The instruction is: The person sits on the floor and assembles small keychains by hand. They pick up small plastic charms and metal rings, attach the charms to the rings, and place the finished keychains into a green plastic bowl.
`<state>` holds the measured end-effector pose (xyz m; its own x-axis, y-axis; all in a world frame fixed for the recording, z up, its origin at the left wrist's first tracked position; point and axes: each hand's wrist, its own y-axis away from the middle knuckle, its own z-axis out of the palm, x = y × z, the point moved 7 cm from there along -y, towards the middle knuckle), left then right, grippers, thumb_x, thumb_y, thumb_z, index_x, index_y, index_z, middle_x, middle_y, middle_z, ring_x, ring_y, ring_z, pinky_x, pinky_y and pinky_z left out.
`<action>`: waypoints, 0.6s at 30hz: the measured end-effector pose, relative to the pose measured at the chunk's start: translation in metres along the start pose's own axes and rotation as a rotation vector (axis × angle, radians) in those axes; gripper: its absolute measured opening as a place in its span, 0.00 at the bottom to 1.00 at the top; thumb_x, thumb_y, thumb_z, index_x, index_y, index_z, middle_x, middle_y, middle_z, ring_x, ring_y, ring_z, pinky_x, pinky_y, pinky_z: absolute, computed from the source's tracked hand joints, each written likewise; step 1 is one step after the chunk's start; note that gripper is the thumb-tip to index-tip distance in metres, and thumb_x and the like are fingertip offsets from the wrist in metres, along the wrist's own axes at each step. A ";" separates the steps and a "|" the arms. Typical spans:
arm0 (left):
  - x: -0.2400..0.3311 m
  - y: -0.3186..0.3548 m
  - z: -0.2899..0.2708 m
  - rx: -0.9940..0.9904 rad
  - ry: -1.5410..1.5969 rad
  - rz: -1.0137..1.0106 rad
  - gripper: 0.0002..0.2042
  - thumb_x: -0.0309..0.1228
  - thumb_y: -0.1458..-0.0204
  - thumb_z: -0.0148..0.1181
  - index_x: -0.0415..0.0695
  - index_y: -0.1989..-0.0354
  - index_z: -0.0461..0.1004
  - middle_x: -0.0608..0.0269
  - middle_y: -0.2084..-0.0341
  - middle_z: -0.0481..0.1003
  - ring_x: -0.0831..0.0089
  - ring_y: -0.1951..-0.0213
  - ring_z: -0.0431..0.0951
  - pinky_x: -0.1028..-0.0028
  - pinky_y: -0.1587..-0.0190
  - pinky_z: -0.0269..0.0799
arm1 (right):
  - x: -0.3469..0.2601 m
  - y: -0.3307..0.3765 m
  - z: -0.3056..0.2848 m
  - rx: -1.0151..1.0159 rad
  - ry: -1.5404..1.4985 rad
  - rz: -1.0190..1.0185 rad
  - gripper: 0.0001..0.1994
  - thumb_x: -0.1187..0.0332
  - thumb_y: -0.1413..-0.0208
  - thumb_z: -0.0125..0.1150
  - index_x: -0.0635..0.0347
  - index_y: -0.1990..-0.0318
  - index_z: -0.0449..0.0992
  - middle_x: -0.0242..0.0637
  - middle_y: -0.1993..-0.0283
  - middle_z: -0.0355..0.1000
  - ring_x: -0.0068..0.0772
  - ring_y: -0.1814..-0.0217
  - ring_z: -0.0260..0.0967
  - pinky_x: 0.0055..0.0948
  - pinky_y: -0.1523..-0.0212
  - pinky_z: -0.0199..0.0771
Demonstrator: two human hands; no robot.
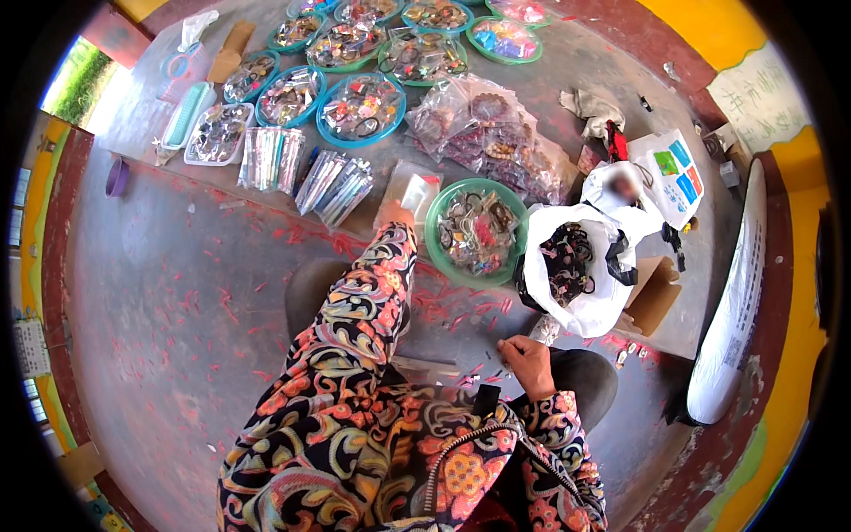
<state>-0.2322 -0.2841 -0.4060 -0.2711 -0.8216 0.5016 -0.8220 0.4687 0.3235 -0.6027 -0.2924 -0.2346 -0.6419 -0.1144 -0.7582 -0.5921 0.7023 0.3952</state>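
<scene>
Currently the left hand (396, 213) is reaching forward at the end of a patterned sleeve (368, 301), resting on a clear plastic packet (409, 191) that is lying on the floor just left of the green bowl (441, 244); whether its fingers are closing on the packet cannot be told from this angle. The right hand (525, 356) is hanging low near the knee, fingers drawn together, apparently pinching something too small to identify. The green bowl is holding a tangle of small trinkets. Just right of it, a white bag (589, 301) is lying open, showing dark items inside. Further forward, blue-rimmed trays (363, 106) of packaged goods are sitting in rows.
</scene>
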 end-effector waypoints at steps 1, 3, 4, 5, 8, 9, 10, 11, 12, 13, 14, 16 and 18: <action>-0.002 -0.001 -0.005 0.045 0.111 0.002 0.16 0.34 0.59 0.55 0.41 0.62 0.68 0.53 0.69 0.71 0.63 0.67 0.72 0.66 0.65 0.67 | -0.002 0.000 0.000 -0.005 0.000 0.005 0.10 0.66 0.56 0.55 0.66 0.78 0.72 0.36 0.85 0.66 0.21 0.83 0.62 0.22 0.79 0.61; 0.017 0.019 -0.026 0.151 0.454 0.008 0.13 0.32 0.59 0.55 0.39 0.64 0.68 0.54 0.73 0.71 0.65 0.72 0.72 0.67 0.71 0.68 | 0.002 0.003 -0.004 0.014 0.011 0.006 0.10 0.65 0.56 0.55 0.65 0.78 0.72 0.35 0.85 0.66 0.21 0.83 0.62 0.22 0.80 0.61; 0.040 0.039 -0.045 0.172 0.649 0.030 0.12 0.31 0.58 0.55 0.39 0.66 0.68 0.54 0.75 0.71 0.66 0.75 0.72 0.67 0.74 0.68 | 0.004 0.007 -0.009 0.037 0.029 0.000 0.10 0.65 0.55 0.55 0.64 0.78 0.73 0.34 0.85 0.66 0.20 0.83 0.61 0.22 0.80 0.61; 0.055 0.050 -0.058 0.131 0.816 0.047 0.10 0.29 0.58 0.54 0.38 0.67 0.68 0.55 0.77 0.71 0.67 0.77 0.72 0.67 0.77 0.68 | 0.003 0.009 -0.011 0.045 0.045 -0.020 0.10 0.65 0.55 0.54 0.64 0.78 0.73 0.34 0.85 0.66 0.20 0.84 0.61 0.21 0.80 0.61; 0.034 0.023 -0.037 -0.076 1.081 0.149 0.11 0.28 0.54 0.53 0.37 0.63 0.67 0.57 0.74 0.73 0.68 0.74 0.73 0.73 0.74 0.70 | -0.018 0.003 0.000 0.029 0.071 -0.153 0.11 0.65 0.53 0.52 0.65 0.78 0.72 0.28 0.86 0.64 0.16 0.84 0.58 0.18 0.83 0.56; 0.051 0.037 -0.021 -0.198 1.070 0.195 0.11 0.27 0.54 0.53 0.37 0.63 0.67 0.58 0.74 0.73 0.69 0.74 0.73 0.73 0.75 0.71 | -0.014 0.003 -0.005 0.066 0.015 -0.138 0.12 0.65 0.52 0.51 0.65 0.77 0.73 0.28 0.86 0.64 0.16 0.85 0.58 0.18 0.83 0.56; 0.084 0.067 -0.017 -0.339 1.046 0.252 0.10 0.27 0.54 0.52 0.37 0.63 0.67 0.58 0.74 0.73 0.70 0.75 0.73 0.74 0.75 0.71 | -0.006 0.005 -0.016 0.122 -0.049 -0.115 0.12 0.64 0.51 0.50 0.64 0.77 0.73 0.28 0.85 0.64 0.16 0.85 0.58 0.18 0.83 0.56; 0.105 0.114 -0.006 -0.519 1.052 0.240 0.11 0.26 0.54 0.52 0.37 0.62 0.67 0.58 0.74 0.73 0.70 0.76 0.74 0.74 0.74 0.71 | 0.003 0.006 -0.026 0.178 -0.112 -0.095 0.13 0.63 0.51 0.50 0.64 0.76 0.73 0.28 0.85 0.64 0.16 0.85 0.58 0.18 0.83 0.56; 0.117 0.164 -0.025 -0.714 1.132 0.237 0.11 0.27 0.54 0.52 0.37 0.62 0.67 0.57 0.74 0.73 0.70 0.75 0.74 0.74 0.74 0.71 | 0.004 0.004 -0.030 0.188 -0.222 -0.073 0.14 0.61 0.49 0.48 0.62 0.74 0.73 0.28 0.84 0.65 0.16 0.84 0.59 0.18 0.84 0.56; 0.121 0.210 -0.034 -0.910 1.208 0.225 0.11 0.27 0.54 0.53 0.37 0.62 0.67 0.56 0.74 0.73 0.70 0.75 0.74 0.74 0.73 0.71 | -0.008 0.013 -0.032 0.196 -0.422 0.001 0.15 0.58 0.48 0.47 0.62 0.71 0.73 0.27 0.81 0.66 0.15 0.83 0.59 0.16 0.82 0.57; 0.104 0.237 -0.033 -0.917 1.165 0.191 0.11 0.27 0.54 0.53 0.36 0.62 0.68 0.56 0.74 0.73 0.70 0.74 0.74 0.74 0.72 0.71 | -0.018 0.015 -0.030 0.196 -0.516 -0.029 0.16 0.57 0.48 0.47 0.61 0.70 0.73 0.27 0.79 0.66 0.16 0.82 0.60 0.16 0.82 0.57; 0.087 0.284 -0.023 -0.977 1.125 0.148 0.11 0.27 0.54 0.54 0.35 0.63 0.69 0.56 0.74 0.73 0.70 0.73 0.74 0.75 0.70 0.71 | -0.025 0.024 -0.032 0.182 -0.613 -0.065 0.17 0.55 0.48 0.47 0.60 0.70 0.72 0.27 0.78 0.67 0.16 0.81 0.60 0.15 0.80 0.57; 0.072 0.304 -0.014 -0.957 1.106 0.201 0.10 0.27 0.56 0.54 0.37 0.64 0.71 0.63 0.76 0.73 0.77 0.77 0.72 0.79 0.73 0.68 | -0.030 0.027 -0.025 0.093 -0.640 -0.108 0.17 0.54 0.48 0.46 0.60 0.71 0.72 0.28 0.77 0.67 0.16 0.80 0.61 0.15 0.79 0.57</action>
<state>-0.4949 -0.1959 -0.2608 0.5348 -0.2646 0.8025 -0.0627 0.9346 0.3500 -0.6117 -0.2877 -0.1886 -0.1475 0.2327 -0.9613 -0.5741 0.7713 0.2748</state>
